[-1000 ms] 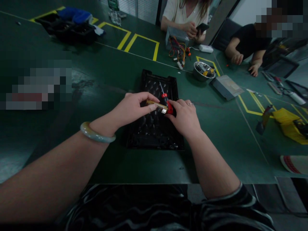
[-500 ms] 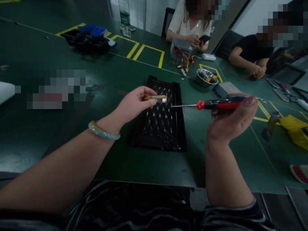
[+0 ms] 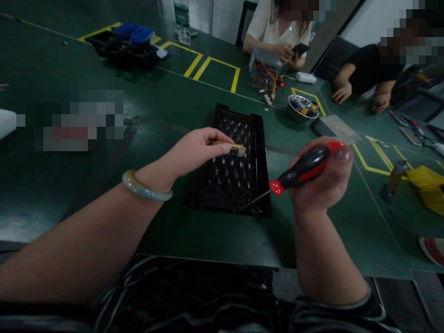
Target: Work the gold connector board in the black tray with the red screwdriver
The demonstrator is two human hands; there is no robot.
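Note:
Between the thumb and fingers of my left hand (image 3: 197, 150) is a small tan circuit board (image 3: 237, 148) with a connector along its edge. It is held above a black plastic panel (image 3: 264, 175) with a patterned inner face, which lies on the green table. My right hand (image 3: 321, 185) is wrapped round the red and black handle of a screwdriver (image 3: 305, 169). The screwdriver's shaft slants down to the left, its tip over the near end of the panel. Whether the tip touches the panel I cannot tell.
A metal bowl (image 3: 302, 109) of small parts stands beyond the panel, near a grey metal box (image 3: 265, 62) with coloured wires. A black tray (image 3: 128, 55) holding blue cloth sits far left, a water bottle (image 3: 182, 21) behind. Two people sit across the table (image 3: 166, 120); tools lie right.
My right hand has turned the screwdriver, so its tip has swung from beside the circuit board down toward the panel's near end. My left hand has tilted the board and moved it slightly right.

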